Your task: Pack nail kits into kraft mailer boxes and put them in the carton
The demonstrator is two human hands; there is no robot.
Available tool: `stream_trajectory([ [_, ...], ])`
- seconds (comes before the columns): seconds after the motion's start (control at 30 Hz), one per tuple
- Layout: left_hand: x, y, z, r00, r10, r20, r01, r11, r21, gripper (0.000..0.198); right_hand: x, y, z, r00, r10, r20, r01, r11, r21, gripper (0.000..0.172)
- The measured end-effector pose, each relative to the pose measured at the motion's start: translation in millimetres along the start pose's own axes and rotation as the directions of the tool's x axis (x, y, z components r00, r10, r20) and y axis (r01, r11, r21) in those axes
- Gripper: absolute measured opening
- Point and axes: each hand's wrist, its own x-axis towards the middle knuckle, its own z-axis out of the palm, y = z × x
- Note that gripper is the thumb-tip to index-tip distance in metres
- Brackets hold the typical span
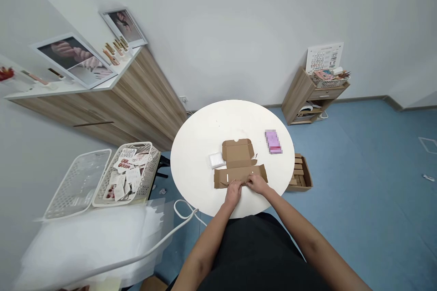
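Observation:
An unfolded brown cardboard box (238, 149) lies on the round white table (194, 136), its lid panel away from me and side flaps partly raised. At its near edge, my left hand (234, 192) has its fingers closed on the cardboard. Close beside it, my right hand (256, 183) pinches the same edge, the fingertips of both hands almost meeting. Small white marks show on the near panel. To the left of the box sits a small white packet (216, 160). A purple item (273, 141), blurred by pixels, rests on the right of the table.
An open carton (307, 177) holding several small brown boxes stands on the floor at right. At left are a white basket of cards (150, 157), translucent white sheets (85, 241) and a white cable (164, 238). A wooden cabinet (150, 100) and a small shelf unit (295, 93) stand beyond.

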Motion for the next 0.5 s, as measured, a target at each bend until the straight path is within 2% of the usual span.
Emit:
stream_trajectory([
  [0.07,-0.6,0.2,0.6,1.0,0.001,-0.011,-0.001,1.0,0.014,0.037,8.6,4.1,-9.4,0.998,0.043,-0.037,-0.039,0.993,0.107,0.013],
  [0.13,-1.0,0.8,1.5,1.0,0.002,-0.013,-0.001,0.999,0.044,0.037,21.4,8.2,-23.1,0.978,0.139,-0.157,-0.114,0.981,0.159,0.016],
  [0.2,-0.8,1.1,2.5,1.0,-0.001,-0.007,0.001,0.997,0.073,0.037,37.0,11.8,-37.3,0.92,0.236,-0.312,-0.19,0.966,0.173,0.02],
  [0.27,0.0,0.8,3.0,1.0,-0.009,0.011,0.008,0.996,0.085,0.038,53.1,14.6,-48.1,0.856,0.349,-0.383,-0.281,0.934,0.223,0.03],
  [0.37,1.0,-0.5,3.5,0.999,-0.032,0.038,0.029,0.996,0.08,0.04,73.9,16.4,-54.1,0.809,0.516,-0.281,-0.419,0.842,0.339,0.048],
  [0.43,0.8,-1.0,4.1,0.998,-0.047,0.044,0.043,0.996,0.082,0.041,84.0,15.8,-52.3,0.812,0.547,-0.204,-0.457,0.813,0.361,0.05],
  [0.5,-0.2,-0.7,5.1,0.997,-0.062,0.039,0.058,0.994,0.093,0.041,91.1,14.2,-48.8,0.823,0.536,-0.189,-0.454,0.82,0.349,0.047],
])
